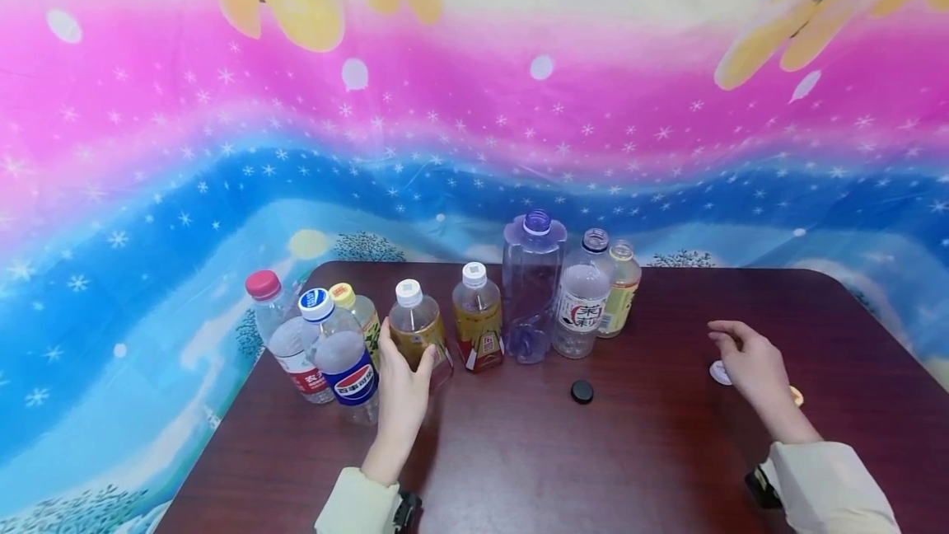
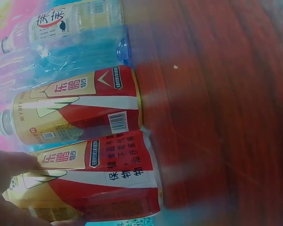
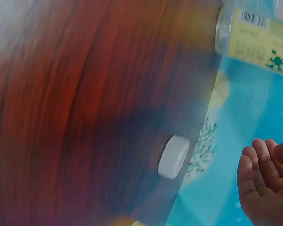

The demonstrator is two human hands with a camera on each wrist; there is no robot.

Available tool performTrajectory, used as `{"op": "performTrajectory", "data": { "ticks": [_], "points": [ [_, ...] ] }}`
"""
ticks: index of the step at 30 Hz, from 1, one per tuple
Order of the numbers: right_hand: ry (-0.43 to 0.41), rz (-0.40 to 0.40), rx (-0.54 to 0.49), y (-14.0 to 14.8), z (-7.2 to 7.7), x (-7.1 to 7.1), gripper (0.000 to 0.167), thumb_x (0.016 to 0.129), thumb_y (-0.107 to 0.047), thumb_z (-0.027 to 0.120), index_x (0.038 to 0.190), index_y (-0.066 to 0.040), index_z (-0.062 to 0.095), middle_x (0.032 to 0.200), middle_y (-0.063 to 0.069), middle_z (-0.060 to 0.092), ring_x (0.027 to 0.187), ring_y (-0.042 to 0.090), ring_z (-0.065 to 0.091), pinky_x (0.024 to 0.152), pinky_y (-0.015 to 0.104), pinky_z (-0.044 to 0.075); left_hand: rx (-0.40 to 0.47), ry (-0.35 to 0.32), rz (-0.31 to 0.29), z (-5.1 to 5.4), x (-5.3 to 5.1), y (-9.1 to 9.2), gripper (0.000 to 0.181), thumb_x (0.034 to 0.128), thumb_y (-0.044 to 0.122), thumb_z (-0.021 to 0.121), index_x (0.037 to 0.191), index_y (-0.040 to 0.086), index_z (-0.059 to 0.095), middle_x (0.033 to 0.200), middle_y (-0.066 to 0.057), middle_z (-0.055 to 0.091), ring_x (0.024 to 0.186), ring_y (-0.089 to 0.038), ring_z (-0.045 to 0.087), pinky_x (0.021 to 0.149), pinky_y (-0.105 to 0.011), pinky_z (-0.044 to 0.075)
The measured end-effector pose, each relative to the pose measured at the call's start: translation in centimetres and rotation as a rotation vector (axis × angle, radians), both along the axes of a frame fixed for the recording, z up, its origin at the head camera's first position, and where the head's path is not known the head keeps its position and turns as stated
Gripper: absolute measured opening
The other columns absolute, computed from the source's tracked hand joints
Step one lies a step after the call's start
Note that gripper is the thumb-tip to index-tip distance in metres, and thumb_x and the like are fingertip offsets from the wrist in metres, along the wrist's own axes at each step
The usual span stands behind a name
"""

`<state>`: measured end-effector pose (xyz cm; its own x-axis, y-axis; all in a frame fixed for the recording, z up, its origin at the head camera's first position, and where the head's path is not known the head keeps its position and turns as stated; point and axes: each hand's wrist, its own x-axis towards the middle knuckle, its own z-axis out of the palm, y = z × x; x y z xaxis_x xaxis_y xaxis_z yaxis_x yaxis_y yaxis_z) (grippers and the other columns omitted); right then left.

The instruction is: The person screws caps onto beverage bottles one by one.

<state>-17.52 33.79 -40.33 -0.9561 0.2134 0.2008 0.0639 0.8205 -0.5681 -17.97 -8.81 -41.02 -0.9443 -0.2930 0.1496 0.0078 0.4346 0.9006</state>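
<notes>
My left hand (image 1: 404, 390) grips a drink bottle (image 1: 417, 324) with a gold and red label and a white cap, thumb on one side and fingers on the other. This bottle (image 2: 108, 183) stands beside a matching bottle (image 1: 478, 324), also capped in white. Over the table's right side is my right hand (image 1: 752, 369), holding nothing, its fingers loosely bent. A white cap (image 1: 720, 372) lies close by it, and the right wrist view has that cap (image 3: 174, 157) apart from the fingers. A yellow cap (image 1: 797, 396) is partly hidden behind the wrist.
Left of my left hand stand a red-capped bottle (image 1: 285, 336), a blue-labelled Pepsi bottle (image 1: 344, 369) and a yellow-capped bottle (image 1: 363, 311). Uncapped are a tall purple bottle (image 1: 534, 287), a jasmine-labelled bottle (image 1: 582, 307) and a yellow-labelled bottle (image 1: 623, 295). A black cap (image 1: 582, 391) lies before them.
</notes>
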Motion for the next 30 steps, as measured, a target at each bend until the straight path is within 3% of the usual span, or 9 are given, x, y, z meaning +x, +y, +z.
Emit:
{"op": "performTrajectory", "data": {
  "ticks": [2,4,7,12,16,19,25,27,30],
  "points": [
    [-0.018,-0.022,-0.006,0.5,-0.1,0.0,0.034,0.1,-0.012,0.037,0.122,0.007,0.055,0.116,0.032,0.061,0.07,-0.003,0.051,0.051,0.027,0.036,-0.009,0.006,0.003,-0.1,-0.1,0.0,0.082,0.0901,0.013,0.064,0.15,0.001,0.01,0.154,-0.024,0.023,0.143,-0.041,0.023,0.115,-0.057,0.023],
    [-0.035,-0.036,-0.01,1.0,-0.1,0.1,0.033,0.1,-0.011,0.038,0.122,0.008,0.054,0.117,0.033,0.06,0.078,0.019,0.061,0.056,0.032,0.042,-0.023,0.022,0.013,-0.2,-0.1,0.1,0.085,0.0888,0.013,0.065,0.151,0.0,0.008,0.155,-0.025,0.019,0.144,-0.041,0.02,0.116,-0.057,0.021],
    [-0.066,-0.045,-0.018,1.6,-0.2,0.1,0.034,0.1,-0.01,0.038,0.123,0.01,0.053,0.119,0.035,0.057,0.099,0.044,0.057,0.066,0.038,0.046,-0.047,0.034,0.024,-0.3,0.0,0.3,0.091,0.0878,0.015,0.067,0.152,0.002,0.004,0.158,-0.023,0.013,0.146,-0.04,0.014,0.117,-0.056,0.018],
    [-0.136,-0.057,-0.028,2.2,-0.4,0.3,0.037,0.1,-0.013,0.04,0.127,0.01,0.049,0.122,0.037,0.052,0.106,0.049,0.051,0.072,0.046,0.047,-0.086,0.077,0.053,-0.2,0.6,1.0,0.093,0.0868,0.018,0.068,0.152,0.002,0.005,0.159,-0.021,0.011,0.147,-0.04,0.013,0.116,-0.057,0.02],
    [-0.184,-0.062,-0.016,2.6,-0.6,0.4,0.04,0.099,-0.016,0.044,0.126,0.012,0.048,0.121,0.039,0.051,0.105,0.051,0.05,0.076,0.053,0.045,-0.091,0.152,0.063,0.0,1.4,1.9,0.088,0.0884,0.018,0.066,0.152,0.003,0.007,0.159,-0.019,0.01,0.147,-0.038,0.013,0.115,-0.059,0.021],
    [-0.223,-0.052,0.002,2.9,-0.9,0.2,0.043,0.097,-0.017,0.047,0.126,0.014,0.047,0.119,0.039,0.052,0.103,0.05,0.052,0.075,0.05,0.046,-0.096,0.301,0.046,0.2,1.9,2.7,0.081,0.0898,0.014,0.063,0.152,0.004,0.011,0.158,-0.018,0.013,0.145,-0.037,0.017,0.114,-0.058,0.024],
    [-0.339,0.012,0.029,3.3,-1.4,0.0,0.056,0.095,-0.024,0.053,0.13,0.018,0.038,0.124,0.042,0.046,0.106,0.052,0.05,0.08,0.056,0.045,-0.208,0.711,-0.062,1.3,1.7,4.4,0.062,0.0879,0.006,0.059,0.143,-0.004,0.032,0.147,-0.024,0.033,0.136,-0.034,0.035,0.117,-0.022,0.024],
    [-0.358,0.038,0.043,3.4,-1.6,0.0,0.059,0.094,-0.026,0.055,0.13,0.019,0.038,0.124,0.044,0.044,0.107,0.054,0.048,0.082,0.059,0.043,-0.251,0.779,-0.101,1.9,1.2,5.3,0.057,0.089,0.009,0.059,0.14,-0.005,0.037,0.144,-0.025,0.036,0.134,-0.034,0.037,0.117,-0.02,0.025],
    [-0.357,0.071,0.048,3.2,-1.9,0.0,0.061,0.094,-0.026,0.057,0.128,0.02,0.039,0.123,0.045,0.044,0.106,0.055,0.047,0.084,0.06,0.042,-0.304,0.822,-0.13,2.8,0.3,6.5,0.052,0.0901,0.013,0.06,0.136,-0.004,0.041,0.143,-0.025,0.037,0.133,-0.035,0.038,0.113,-0.033,0.036]
  ]
}}
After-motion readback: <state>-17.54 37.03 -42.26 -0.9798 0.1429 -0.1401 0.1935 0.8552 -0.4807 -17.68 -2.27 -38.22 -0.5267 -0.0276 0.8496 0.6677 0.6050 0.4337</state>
